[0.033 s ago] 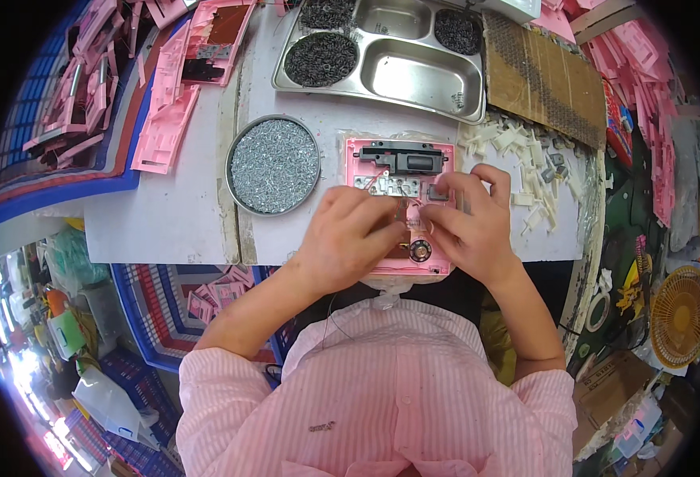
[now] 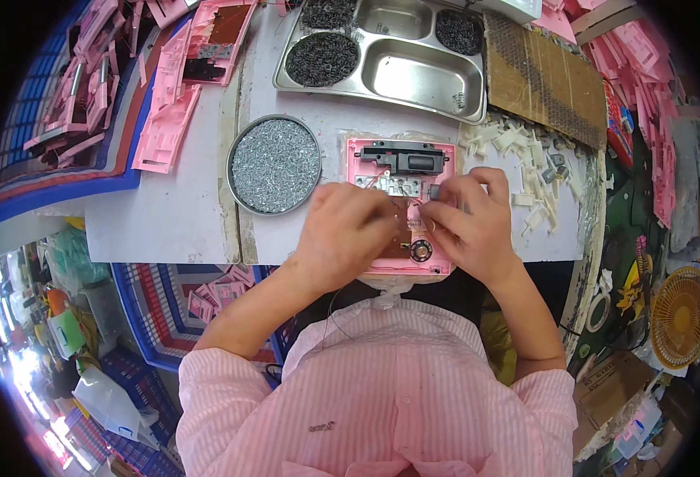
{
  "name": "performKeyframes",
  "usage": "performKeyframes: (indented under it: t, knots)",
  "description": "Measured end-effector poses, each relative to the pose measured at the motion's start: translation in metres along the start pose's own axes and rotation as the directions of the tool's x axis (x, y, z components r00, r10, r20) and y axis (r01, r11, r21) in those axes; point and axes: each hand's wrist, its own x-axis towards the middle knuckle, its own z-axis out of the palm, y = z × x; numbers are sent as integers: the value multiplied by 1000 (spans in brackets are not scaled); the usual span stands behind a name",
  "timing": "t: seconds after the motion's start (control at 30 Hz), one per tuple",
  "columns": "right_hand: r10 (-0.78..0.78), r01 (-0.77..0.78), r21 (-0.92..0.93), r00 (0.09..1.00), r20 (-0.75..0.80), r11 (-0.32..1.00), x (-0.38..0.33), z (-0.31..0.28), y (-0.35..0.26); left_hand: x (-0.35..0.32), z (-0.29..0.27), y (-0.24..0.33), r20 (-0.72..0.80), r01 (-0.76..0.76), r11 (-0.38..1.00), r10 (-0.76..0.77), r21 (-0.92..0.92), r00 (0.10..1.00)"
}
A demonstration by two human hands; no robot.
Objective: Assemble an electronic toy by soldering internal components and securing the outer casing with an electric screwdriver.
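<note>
An opened pink plastic casing lies on the worktable before me. Inside it are a black plastic assembly, a metal strip, a brown board and a small round part with a dark rim. My left hand reaches over the casing's left side, fingers bent and pressed together; what they grip is hidden. Over the right side is my right hand, thumb and forefinger closed near thin wires in the middle of the casing. Whether a wire is between those fingertips is too small to tell.
Screws fill a round pan on the left. A steel tray with small dark springs stands at the back. White plastic pieces and cardboard lie right. Pink parts and a blue basket are left.
My left hand has shifted slightly left, its fingertips drawing back from the middle of the casing. My right hand has barely moved.
</note>
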Motion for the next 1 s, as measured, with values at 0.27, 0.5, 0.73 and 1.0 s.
performKeyframes:
  t: [0.27, 0.5, 0.73, 1.0]
  knots:
    - [243, -219, 389, 970, -13, 895, 2, -3, -9, 16, 15, 21, -509, 285, 952, -301, -112, 806]
    - [30, -14, 343, 999, -40, 939, -5, -20, 6, 44, 5, 8, 451, 509, 631, -268, -586, 851]
    - [-49, 62, 85, 988, -145, 994, -36, -19, 9, 46, 14, 4, 403, 522, 661, -342, -539, 849]
    - [820, -578, 636, 107, -562, 511, -208, -132, 56, 43, 11, 24, 110, 417, 816, -408, -401, 906]
